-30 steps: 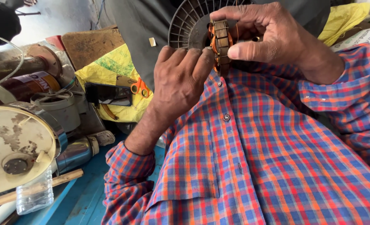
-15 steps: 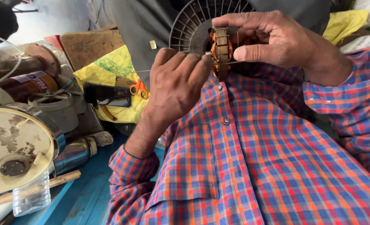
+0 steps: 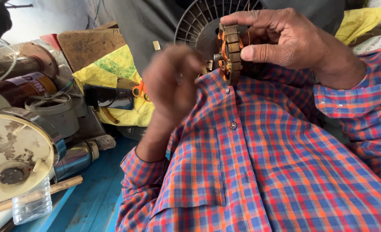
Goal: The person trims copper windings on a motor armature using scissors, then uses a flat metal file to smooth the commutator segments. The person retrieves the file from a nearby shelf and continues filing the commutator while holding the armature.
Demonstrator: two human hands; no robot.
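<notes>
My right hand point(image 3: 280, 41) grips a round motor stator point(image 3: 230, 53) with orange copper windings, held up at chest height with thumb and fingers around its rim. A thin copper wire runs up from the stator. My left hand point(image 3: 173, 83) is blurred, a little to the left of the stator and just below it, fingers curled; whether it pinches the wire is unclear. Behind the stator stands a round grey fan grille point(image 3: 199, 25). My checked orange and blue shirt point(image 3: 250, 159) fills the lower right.
At left lie a worn round metal cover point(image 3: 10, 154), a grey plastic cup point(image 3: 57, 114), a metal cylinder point(image 3: 76, 157), a clear plastic bottle point(image 3: 31, 206), a wooden stick point(image 3: 48, 191), a yellow bag point(image 3: 113, 73) with a dark device and orange-handled scissors point(image 3: 139, 90), all on a blue surface point(image 3: 91, 202).
My left hand has pulled away from the stator, down and to the left, and is now in blurred motion. My right hand keeps its grip on the stator.
</notes>
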